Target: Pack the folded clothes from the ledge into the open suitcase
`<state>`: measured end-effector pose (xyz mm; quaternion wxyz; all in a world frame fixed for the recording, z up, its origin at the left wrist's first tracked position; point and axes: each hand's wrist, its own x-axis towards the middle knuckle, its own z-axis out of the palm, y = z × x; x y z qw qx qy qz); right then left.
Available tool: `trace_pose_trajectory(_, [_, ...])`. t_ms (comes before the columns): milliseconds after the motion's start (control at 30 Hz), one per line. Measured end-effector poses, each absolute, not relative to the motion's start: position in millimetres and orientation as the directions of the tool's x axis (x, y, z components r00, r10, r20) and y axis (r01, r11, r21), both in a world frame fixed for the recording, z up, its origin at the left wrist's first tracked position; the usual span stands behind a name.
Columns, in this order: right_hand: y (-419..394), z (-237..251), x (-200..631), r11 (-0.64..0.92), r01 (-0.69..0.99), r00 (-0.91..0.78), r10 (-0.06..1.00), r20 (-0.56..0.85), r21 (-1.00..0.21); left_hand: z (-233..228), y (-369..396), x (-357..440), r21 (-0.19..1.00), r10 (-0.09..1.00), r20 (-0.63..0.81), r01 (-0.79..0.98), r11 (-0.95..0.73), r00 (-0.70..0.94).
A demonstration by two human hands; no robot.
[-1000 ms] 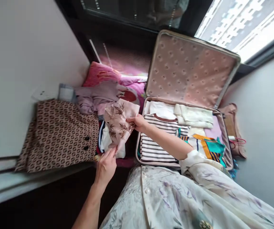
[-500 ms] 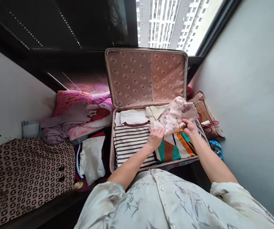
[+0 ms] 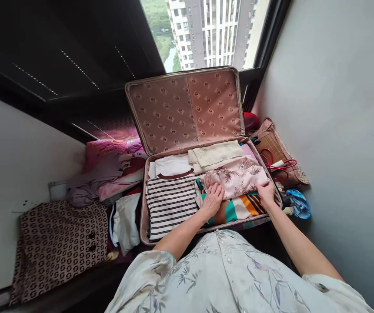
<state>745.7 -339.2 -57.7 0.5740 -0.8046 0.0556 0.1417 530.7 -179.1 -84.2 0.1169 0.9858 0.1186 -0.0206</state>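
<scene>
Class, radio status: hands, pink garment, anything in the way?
Left hand on pink garment; right hand at its corner. Garment partly over colorful cloth in suitcase. No obstruction seen.

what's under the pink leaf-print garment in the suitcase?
A multicoloured garment shows along its near edge; a cream cloth lies by its far edge. How far either runs beneath the pink garment, or whether anything else is there, can't be seen: it's covered.
</scene>
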Motion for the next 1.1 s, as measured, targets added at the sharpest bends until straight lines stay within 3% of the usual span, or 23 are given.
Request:
trace_pose_trajectory(67, [-353,-48,745,-0.558,0.024,0.982,0.168,-0.085,-0.829,-79,-193,525,0.246,0.283,-0.089,0.296,-0.923,0.955])
trace_pose_trajectory(133, [-355,-45,743,-0.705,0.394,0.910,0.392,0.139,-0.590,-71,-207,518,0.297,0.323,-0.073,0.330,-0.896,0.944])
trace_pose_trajectory(167, [-352,-47,741,-0.706,0.538,0.838,0.508,0.200,-0.460,-66,-212,514,0.329,0.335,-0.052,0.332,-0.884,0.941])
trace_pose_trajectory(233, [-339,-58,736,-0.650,0.693,0.718,0.665,0.208,-0.313,-52,-217,503,0.402,0.368,0.003,0.336,-0.852,0.930])
trace_pose_trajectory(333, [-316,-87,730,-0.587,0.770,0.624,0.775,0.102,-0.252,-31,-202,472,0.509,0.511,0.102,0.397,-0.764,0.853])
trace_pose_trajectory(400, [-307,-105,731,-0.575,0.780,0.601,0.798,0.038,-0.248,-20,-178,433,0.565,0.686,0.169,0.501,-0.656,0.708])
trace_pose_trajectory(500, [-305,-120,742,-0.574,0.772,0.600,0.800,0.014,-0.272,-18,-130,351,0.616,0.921,0.221,0.686,-0.388,0.322])
trace_pose_trajectory(600, [-308,-119,752,-0.570,0.764,0.603,0.798,0.018,-0.302,-40,-89,262,0.587,0.991,0.099,0.809,0.013,-0.088])
trace_pose_trajectory(667, [-307,-111,750,-0.584,0.753,0.618,0.786,0.020,-0.304,-63,-74,217,0.464,0.971,-0.070,0.854,0.235,-0.228])
trace_pose_trajectory(733, [-303,-99,741,-0.592,0.744,0.640,0.765,0.072,-0.310,-87,-68,188,0.364,0.944,-0.213,0.876,0.315,-0.251])
trace_pose_trajectory(833, [-289,-76,715,-0.582,0.745,0.651,0.741,0.166,-0.325,-114,-64,173,0.354,0.929,-0.322,0.886,0.299,-0.184])
trace_pose_trajectory(967, [-259,-53,674,-0.545,0.786,0.600,0.787,0.145,-0.292,-127,-49,165,0.385,0.924,-0.368,0.889,0.250,-0.100])
trace_pose_trajectory(1100, [-223,-42,632,-0.314,0.899,0.384,0.900,0.205,-0.306,-112,-24,138,0.438,0.929,-0.368,0.886,0.152,0.023])
